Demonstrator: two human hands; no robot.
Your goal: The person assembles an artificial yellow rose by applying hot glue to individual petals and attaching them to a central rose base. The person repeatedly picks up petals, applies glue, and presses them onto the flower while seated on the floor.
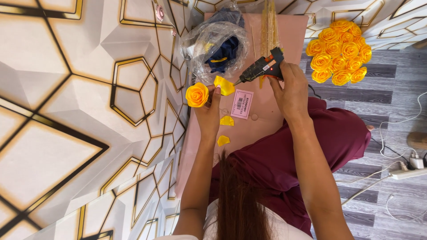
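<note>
My left hand (pixel 208 113) holds a yellow ribbon rose (pixel 197 94) with a loose yellow petal (pixel 225 85) pressed beside it. Gripped in my right hand (pixel 291 91) is a black and orange glue gun (pixel 260 68), whose nozzle points at the petal and nearly touches it. Both hands are over a pink board (pixel 267 126) resting on my lap. Two more yellow petals (pixel 227 120) lie on the board just below my left hand.
A cluster of several finished yellow roses (pixel 340 51) lies on the grey wood floor at upper right. A clear plastic bag with dark blue ribbon (pixel 220 44), thin wooden sticks (pixel 268 26) and a small pink labelled packet (pixel 242 103) sit on the board. White cables and a power strip (pixel 407 173) lie at right.
</note>
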